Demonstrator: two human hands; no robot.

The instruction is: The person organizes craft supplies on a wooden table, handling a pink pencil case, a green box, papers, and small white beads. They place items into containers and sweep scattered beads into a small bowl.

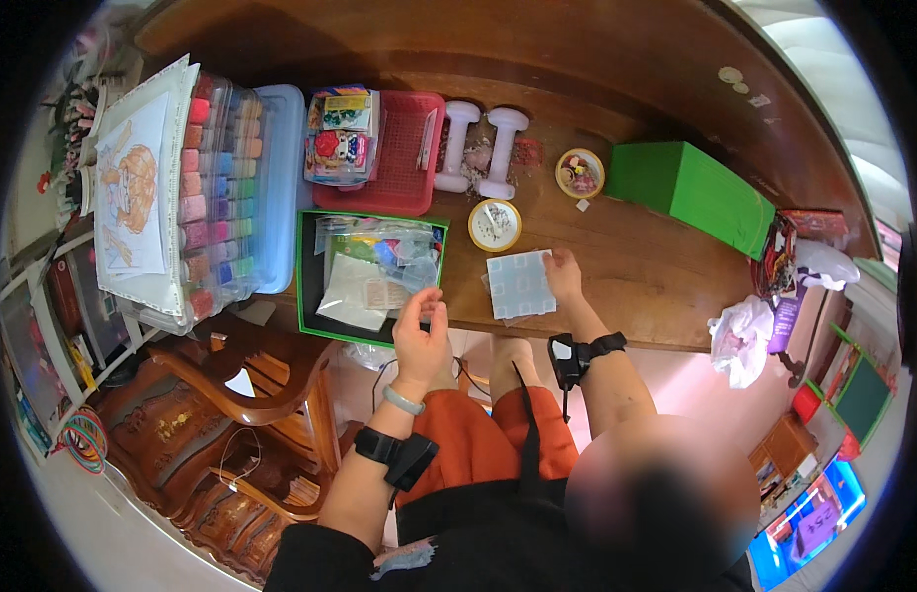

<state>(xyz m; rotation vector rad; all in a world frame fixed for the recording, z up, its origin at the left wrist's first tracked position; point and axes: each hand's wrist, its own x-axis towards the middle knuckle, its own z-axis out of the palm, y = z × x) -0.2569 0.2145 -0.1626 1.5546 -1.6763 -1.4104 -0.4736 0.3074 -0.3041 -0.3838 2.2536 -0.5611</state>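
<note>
My right hand (pixel 565 278) grips the right edge of a translucent, pale bluish, square silicone mould (pixel 520 284) with several square and round shapes, at the front edge of the desk. My left hand (pixel 422 331) is raised at the near right corner of a green-rimmed box (pixel 305 281). Its fingers are loosely curled, the thumb stands apart, and I see nothing in it. Within the box lie clear plastic bags, a white packet (pixel 353 294) and a small pinkish, clear patterned piece (pixel 384 293) beside my left fingers.
On the wooden desk (pixel 665 296) stand two pale dumbbells (pixel 503 153), two small round dishes (pixel 495 225), a red basket (pixel 419 187) and a green box (pixel 690 192). Bottle-filled clear cases (pixel 217 187) rise at the left. A carved wooden chair (pixel 212 414) stands below; plastic bags (pixel 742 340) hang right.
</note>
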